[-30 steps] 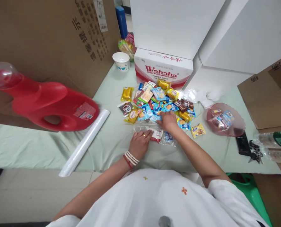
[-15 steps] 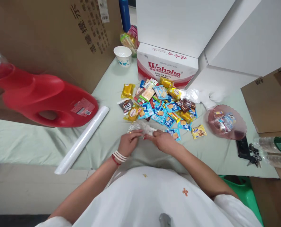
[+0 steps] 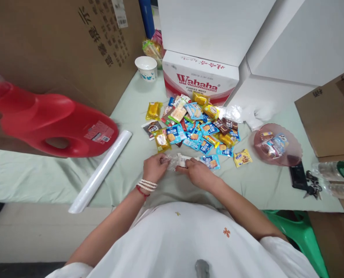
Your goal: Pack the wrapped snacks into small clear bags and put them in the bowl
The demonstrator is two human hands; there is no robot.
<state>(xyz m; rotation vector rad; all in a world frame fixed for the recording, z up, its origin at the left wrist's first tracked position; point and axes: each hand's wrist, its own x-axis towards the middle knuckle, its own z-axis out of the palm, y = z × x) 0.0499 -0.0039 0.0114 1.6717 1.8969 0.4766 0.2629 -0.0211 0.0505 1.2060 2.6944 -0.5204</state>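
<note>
My left hand (image 3: 154, 168) and my right hand (image 3: 197, 172) are both closed on a crumpled clear plastic bag (image 3: 176, 161) with a snack packet inside, held just above the pale green cloth (image 3: 137, 116). Beads and a red string circle my left wrist. Right behind the bag lies a heap of small snack packets (image 3: 193, 125) in blue, yellow, brown and white wrappers. One yellow cookie packet (image 3: 242, 157) lies apart to the right of the heap.
A big red jug (image 3: 58, 125) lies on its side at left beside a white roll (image 3: 102, 172). A Wahaha carton (image 3: 200, 83), a paper cup (image 3: 146, 68) and cardboard boxes stand behind. At right: a pink plate (image 3: 290, 148) with snacks, a phone (image 3: 297, 175), keys, bottles.
My right hand came back from the snack heap to the bag. Both hands lifted the flat bag off the cloth and bunched it between them.
</note>
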